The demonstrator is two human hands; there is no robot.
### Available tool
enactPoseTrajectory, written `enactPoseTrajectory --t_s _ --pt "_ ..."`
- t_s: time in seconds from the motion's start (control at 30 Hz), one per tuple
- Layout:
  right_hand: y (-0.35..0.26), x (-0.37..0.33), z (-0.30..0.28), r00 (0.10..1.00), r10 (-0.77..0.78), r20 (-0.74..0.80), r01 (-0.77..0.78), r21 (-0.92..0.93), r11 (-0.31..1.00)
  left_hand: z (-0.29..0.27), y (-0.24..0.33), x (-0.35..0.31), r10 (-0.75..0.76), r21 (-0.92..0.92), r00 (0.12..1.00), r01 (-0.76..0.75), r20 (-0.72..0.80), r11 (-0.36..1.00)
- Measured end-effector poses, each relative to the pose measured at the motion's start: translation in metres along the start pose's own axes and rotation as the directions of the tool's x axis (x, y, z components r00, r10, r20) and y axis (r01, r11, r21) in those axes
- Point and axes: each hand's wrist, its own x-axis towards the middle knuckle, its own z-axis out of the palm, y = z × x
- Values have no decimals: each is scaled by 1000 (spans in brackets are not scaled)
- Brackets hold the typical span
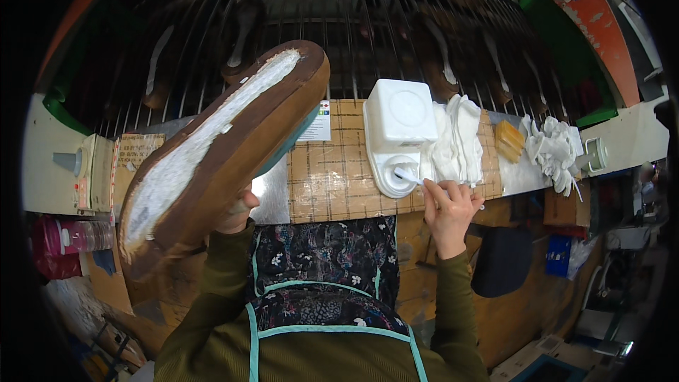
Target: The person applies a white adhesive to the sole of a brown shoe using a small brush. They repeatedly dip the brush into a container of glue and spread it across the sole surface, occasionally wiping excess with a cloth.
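A brown shoe (237,173), bottom side up and tilted, is held by my left hand (237,217) from underneath. Its underside shows a rough whitish middle strip (191,148) inside a brown border, and a teal last (291,143) shows at its opening. Most of my left fingers are hidden behind the shoe. My right hand (451,216) pinches the handle of a thin white brush (410,176). The brush's far end is in the round cup of a white plastic dispenser (402,113), so its tip is hidden. White cloth gloves (458,140) lie beside the dispenser, close to my right fingers.
A cardboard-covered bench top (329,180) spans the front. On its right are a yellow block (509,141) and a crumpled bunch of white gloves (552,150). Beyond is a rack of dark metal bars (339,35) with several more shoes. A dark stool (502,262) stands below right.
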Motion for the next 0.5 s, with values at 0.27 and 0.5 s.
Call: enactPoseTrajectory --t_s 0.27,0.5 --pt "-2 4 0 998 -65 -17 63 -63 996 60 95 84 54 201 998 -58 25 978" --pt "6 3 -17 965 207 163 -244 255 936 68 89 99 10 -8 995 -11 -96 1000"
